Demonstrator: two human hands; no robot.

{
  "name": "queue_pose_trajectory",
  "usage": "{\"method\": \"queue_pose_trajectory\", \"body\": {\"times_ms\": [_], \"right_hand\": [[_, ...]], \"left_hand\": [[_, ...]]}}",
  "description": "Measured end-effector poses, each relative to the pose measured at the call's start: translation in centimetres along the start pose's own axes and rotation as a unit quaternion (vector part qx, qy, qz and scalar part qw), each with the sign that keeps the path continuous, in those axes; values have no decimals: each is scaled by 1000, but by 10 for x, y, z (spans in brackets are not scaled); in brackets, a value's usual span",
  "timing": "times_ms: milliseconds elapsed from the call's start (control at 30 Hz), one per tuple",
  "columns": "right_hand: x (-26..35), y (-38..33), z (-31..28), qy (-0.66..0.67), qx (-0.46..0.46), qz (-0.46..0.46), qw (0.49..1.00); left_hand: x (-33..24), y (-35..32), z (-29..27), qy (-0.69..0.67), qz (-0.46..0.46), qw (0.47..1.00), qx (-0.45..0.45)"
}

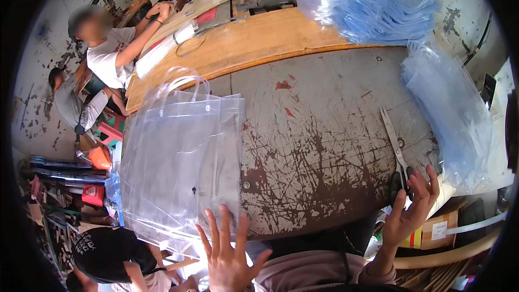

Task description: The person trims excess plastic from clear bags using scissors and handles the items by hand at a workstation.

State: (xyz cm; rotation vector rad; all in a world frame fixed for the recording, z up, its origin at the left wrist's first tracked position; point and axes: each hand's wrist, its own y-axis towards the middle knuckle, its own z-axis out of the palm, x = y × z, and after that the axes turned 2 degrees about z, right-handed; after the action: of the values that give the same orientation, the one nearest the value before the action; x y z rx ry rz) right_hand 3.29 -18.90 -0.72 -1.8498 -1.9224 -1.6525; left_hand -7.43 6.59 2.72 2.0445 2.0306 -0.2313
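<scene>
Clear plastic bags [178, 151] with looped handles lie flat in a stack on the left of the scratched grey table [319, 130]. My left hand [227, 257] is over the near right corner of the bags, fingers spread, holding nothing; whether the fingertips touch the plastic I cannot tell. Above the table's right front edge is my right hand [408, 213], its fingers apart and slightly curled. Right beside those fingers lie scissors [399, 157] with black handles, blades pointing away from me. No grip on the scissors shows.
A big pile of bluish clear plastic bags [373, 5] sits on the wooden board [259, 38] at the back. More bluish plastic bags [448, 113] hang along the right side. A person in a white shirt [111, 57] works at the far left; another in a black cap [111, 251] is near left.
</scene>
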Motion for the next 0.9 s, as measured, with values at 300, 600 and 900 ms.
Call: {"method": "queue_pose_trajectory", "body": {"times_ms": [300,600,900], "right_hand": [[3,-11,-3,1,58,-6,998],[21,-5,-10,89,264,54,959],[19,-5,-4,42,294,22,955]], "left_hand": [[-34,18,11,-182,49,979,-81],[-92,25,39,-233,279,930,59],[-77,28,26,-210,210,954,27]]}}
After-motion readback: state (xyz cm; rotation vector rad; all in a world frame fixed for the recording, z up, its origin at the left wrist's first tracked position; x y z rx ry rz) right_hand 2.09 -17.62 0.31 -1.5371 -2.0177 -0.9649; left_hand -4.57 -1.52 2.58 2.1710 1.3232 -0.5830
